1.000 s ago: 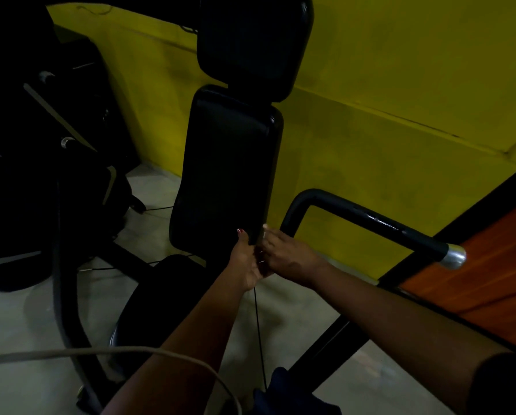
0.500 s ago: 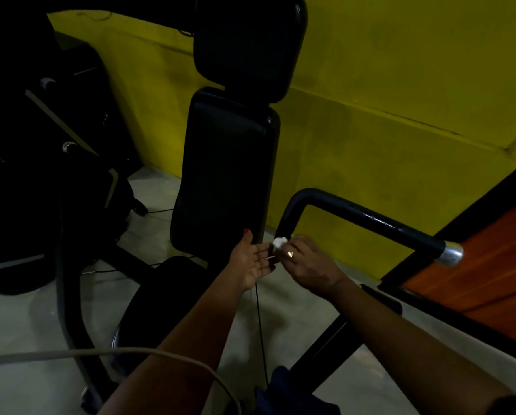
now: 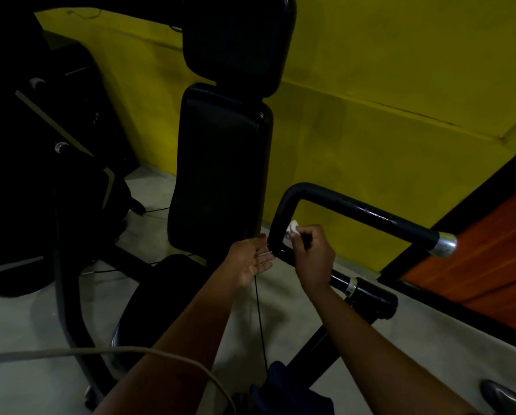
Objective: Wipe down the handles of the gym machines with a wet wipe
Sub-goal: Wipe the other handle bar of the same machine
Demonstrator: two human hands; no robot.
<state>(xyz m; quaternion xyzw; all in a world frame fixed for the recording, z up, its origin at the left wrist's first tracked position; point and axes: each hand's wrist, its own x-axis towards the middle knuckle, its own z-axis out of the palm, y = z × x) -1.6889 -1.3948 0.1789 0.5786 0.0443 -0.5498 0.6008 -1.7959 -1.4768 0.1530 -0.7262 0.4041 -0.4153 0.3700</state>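
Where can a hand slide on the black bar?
Bare: the black bar's long top stretch, from its bend to the silver end cap. Crowded: the upright part, where the right hand holds the wipe and the left hand sits close by.

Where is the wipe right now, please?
Head view, centre: the wipe is pinched in the right hand, against the upright part of the handle.
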